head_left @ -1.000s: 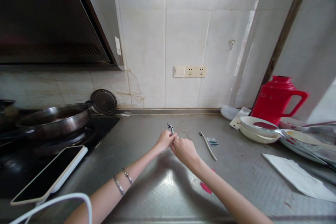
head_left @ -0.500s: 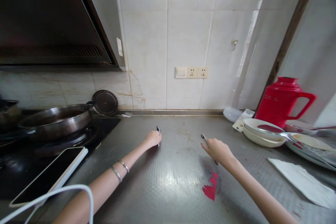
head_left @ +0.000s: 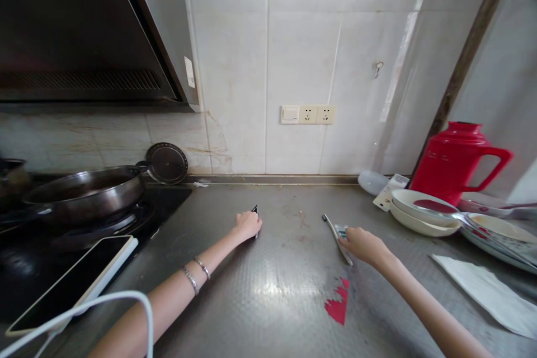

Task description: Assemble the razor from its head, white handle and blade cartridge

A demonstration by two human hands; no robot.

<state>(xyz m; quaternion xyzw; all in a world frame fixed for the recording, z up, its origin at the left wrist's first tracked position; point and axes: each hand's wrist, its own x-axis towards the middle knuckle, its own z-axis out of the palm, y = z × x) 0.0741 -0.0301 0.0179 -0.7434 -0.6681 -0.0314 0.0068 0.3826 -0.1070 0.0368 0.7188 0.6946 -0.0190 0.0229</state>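
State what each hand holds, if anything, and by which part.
Left hand: a small tool, held around its middle. Right hand: at the small packet; whether it holds anything cannot be told.

A black-and-silver tool (head_left: 255,210) is mostly hidden by the left hand (head_left: 248,225). A clear packet (head_left: 341,230) is seemingly pinched by the right hand (head_left: 361,243), beside a dark-tipped pale rod (head_left: 334,232).

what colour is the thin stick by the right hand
The thin stick is whitish with a dark tip, clearest in the head view.
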